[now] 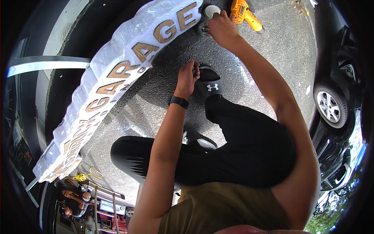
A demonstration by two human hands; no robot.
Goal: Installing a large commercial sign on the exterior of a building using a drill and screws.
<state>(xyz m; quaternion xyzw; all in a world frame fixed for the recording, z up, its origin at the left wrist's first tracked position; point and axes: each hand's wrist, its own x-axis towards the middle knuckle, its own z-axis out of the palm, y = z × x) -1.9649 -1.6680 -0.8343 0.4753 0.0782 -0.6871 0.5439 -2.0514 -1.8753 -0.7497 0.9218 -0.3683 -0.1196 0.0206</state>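
My right hand reaches far forward over the asphalt, its fingers bent down at a small clear container. What those fingers hold, if anything, is hidden. Beside them lies a round white lid, and just to the right an orange-yellow power tool rests on the ground. Nearer to me, my left hand hovers by my dark sandal with its fingers curled in; I cannot make out anything in them. A long sign, white and wrapped in clear plastic, with brown raised letters, stands along my left.
A parked black car with a silver wheel stands to the right. A pale metal bar meets the sign at the left. Lower left are a yellow cord, a metal ladder-like frame and another person.
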